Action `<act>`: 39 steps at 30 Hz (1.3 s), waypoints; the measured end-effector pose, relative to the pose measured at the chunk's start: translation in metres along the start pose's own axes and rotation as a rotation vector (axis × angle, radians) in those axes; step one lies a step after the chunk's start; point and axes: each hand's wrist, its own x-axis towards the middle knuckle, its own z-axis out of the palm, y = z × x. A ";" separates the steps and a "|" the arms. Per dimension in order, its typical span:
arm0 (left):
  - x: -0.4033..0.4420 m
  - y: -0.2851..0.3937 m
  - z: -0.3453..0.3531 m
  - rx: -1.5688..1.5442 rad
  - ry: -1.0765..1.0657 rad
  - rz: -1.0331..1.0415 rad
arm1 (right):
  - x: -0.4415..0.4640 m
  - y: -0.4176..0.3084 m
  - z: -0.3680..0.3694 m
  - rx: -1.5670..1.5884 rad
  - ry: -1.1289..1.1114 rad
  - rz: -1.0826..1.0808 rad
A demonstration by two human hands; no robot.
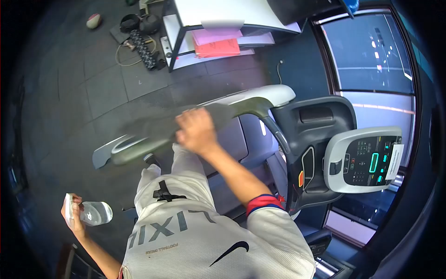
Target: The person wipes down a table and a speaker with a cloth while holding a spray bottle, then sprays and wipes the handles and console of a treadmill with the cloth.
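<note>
My left hand [74, 216], out to the left, is closed around the neck of a clear spray bottle [97, 213]. Its white spray head points away from me and clear liquid shows inside. My right hand [197, 130] is over the near end of a treadmill's handrail [146, 149]. Its fingers are curled on a dark grey cloth [155, 125], smeared by motion, that spreads along the rail to both sides of the hand. The treadmill console [364, 160], its display lit green, stands to the right.
A white shelf unit [218, 11] holding pink and red papers [216, 46] stands beyond the treadmill. On the tiled floor lie a black foam roller [143, 50], cables and a ball [94, 21]. Large windows [371, 51] are at the right.
</note>
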 end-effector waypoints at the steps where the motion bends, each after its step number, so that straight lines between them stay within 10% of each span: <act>1: 0.002 0.010 0.014 0.006 -0.021 0.010 | -0.018 0.044 -0.020 -0.065 0.054 0.082; 12: 0.016 0.100 0.116 0.030 -0.058 0.088 | -0.003 0.246 -0.093 -0.375 -0.632 0.617; 14: 0.015 0.101 0.112 0.024 -0.035 0.077 | 0.038 0.200 -0.073 -0.063 -1.114 0.422; 21: 0.007 0.116 0.121 0.027 0.129 -0.002 | 0.101 -0.053 0.106 0.660 -1.261 -0.163; 29: -0.015 0.065 0.075 -0.054 0.158 -0.046 | 0.055 0.228 0.124 0.289 -1.595 0.347; 36: -0.063 0.012 0.008 -0.111 0.246 -0.113 | 0.109 0.049 0.168 0.645 -1.658 0.679; 39: -0.086 -0.006 -0.019 -0.120 0.253 -0.127 | 0.150 -0.105 0.192 0.597 -1.771 0.291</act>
